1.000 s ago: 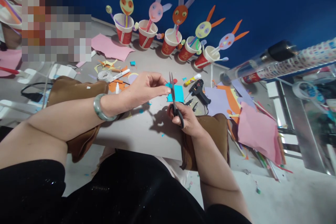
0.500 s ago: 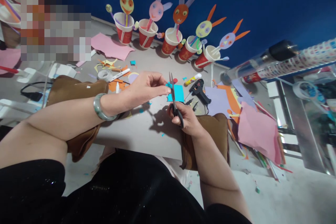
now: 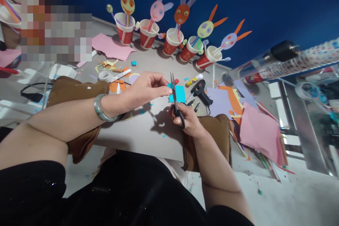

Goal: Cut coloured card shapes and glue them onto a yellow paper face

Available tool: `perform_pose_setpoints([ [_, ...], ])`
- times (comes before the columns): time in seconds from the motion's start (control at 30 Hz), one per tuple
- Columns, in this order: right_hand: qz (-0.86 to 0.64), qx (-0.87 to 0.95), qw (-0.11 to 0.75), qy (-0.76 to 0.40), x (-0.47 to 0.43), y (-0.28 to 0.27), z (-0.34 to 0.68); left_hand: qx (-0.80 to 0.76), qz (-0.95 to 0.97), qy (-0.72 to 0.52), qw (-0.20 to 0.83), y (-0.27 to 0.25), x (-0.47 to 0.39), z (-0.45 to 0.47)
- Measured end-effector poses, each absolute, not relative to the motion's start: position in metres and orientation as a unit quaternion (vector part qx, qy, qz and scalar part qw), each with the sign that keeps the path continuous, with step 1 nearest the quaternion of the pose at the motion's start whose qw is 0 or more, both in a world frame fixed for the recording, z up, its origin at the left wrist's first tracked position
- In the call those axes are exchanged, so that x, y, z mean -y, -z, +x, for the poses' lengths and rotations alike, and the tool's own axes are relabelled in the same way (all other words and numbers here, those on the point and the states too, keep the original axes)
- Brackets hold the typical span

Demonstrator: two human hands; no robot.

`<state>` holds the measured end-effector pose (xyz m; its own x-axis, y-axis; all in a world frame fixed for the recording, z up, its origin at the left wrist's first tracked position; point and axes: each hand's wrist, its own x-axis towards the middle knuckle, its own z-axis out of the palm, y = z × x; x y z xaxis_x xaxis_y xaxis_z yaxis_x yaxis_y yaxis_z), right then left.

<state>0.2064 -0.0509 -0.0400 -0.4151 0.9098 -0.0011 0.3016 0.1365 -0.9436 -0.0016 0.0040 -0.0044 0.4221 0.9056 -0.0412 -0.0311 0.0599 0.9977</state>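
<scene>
Scissors [image 3: 177, 103] held upright in the right hand [image 3: 187, 118], blades at a small blue scrap [image 3: 170, 86] pinched by the left hand's [image 3: 145, 88] fingers [image 3: 164, 91]; blue paper [image 3: 180, 94] lies just behind on the table [image 3: 148, 137].

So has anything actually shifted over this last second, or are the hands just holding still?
Nothing visibly changed. The left hand pinches the small teal paper scrap as before, and the right hand keeps the scissors upright with the blades at the scrap. The teal sheet, glue gun and row of paper cups lie where they were.
</scene>
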Motion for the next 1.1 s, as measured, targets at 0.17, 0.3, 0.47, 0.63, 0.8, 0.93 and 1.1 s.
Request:
perform_pose_setpoints([
  [0.17, -0.434, 0.686, 0.317, -0.491, 0.0505, 0.0401, 0.2065, -0.384, 0.566, -0.382, 0.621, 0.0023, -0.0043, -0.0015],
  [0.3, -0.438, 0.683, 0.318, -0.491, 0.0505, 0.0399, 0.2064, -0.381, 0.561, -0.386, 0.625, 0.0030, -0.0050, -0.0013],
  [0.47, -0.441, 0.684, 0.315, -0.489, 0.0504, 0.0403, 0.2065, -0.377, 0.554, -0.391, 0.630, 0.0038, -0.0051, -0.0008],
  [0.63, -0.440, 0.685, 0.318, -0.486, 0.0501, 0.0403, 0.2066, -0.374, 0.555, -0.395, 0.629, 0.0035, -0.0049, -0.0013],
  [0.8, -0.441, 0.682, 0.316, -0.490, 0.0502, 0.0399, 0.2065, -0.371, 0.555, -0.398, 0.629, 0.0036, -0.0055, -0.0013],
  [0.93, -0.440, 0.683, 0.318, -0.488, 0.0503, 0.0400, 0.2067, -0.374, 0.553, -0.399, 0.628, 0.0024, -0.0056, -0.0011],
  [1.1, -0.443, 0.685, 0.315, -0.485, 0.0503, 0.0404, 0.2072, -0.375, 0.547, -0.404, 0.630, 0.0018, -0.0052, -0.0014],
])
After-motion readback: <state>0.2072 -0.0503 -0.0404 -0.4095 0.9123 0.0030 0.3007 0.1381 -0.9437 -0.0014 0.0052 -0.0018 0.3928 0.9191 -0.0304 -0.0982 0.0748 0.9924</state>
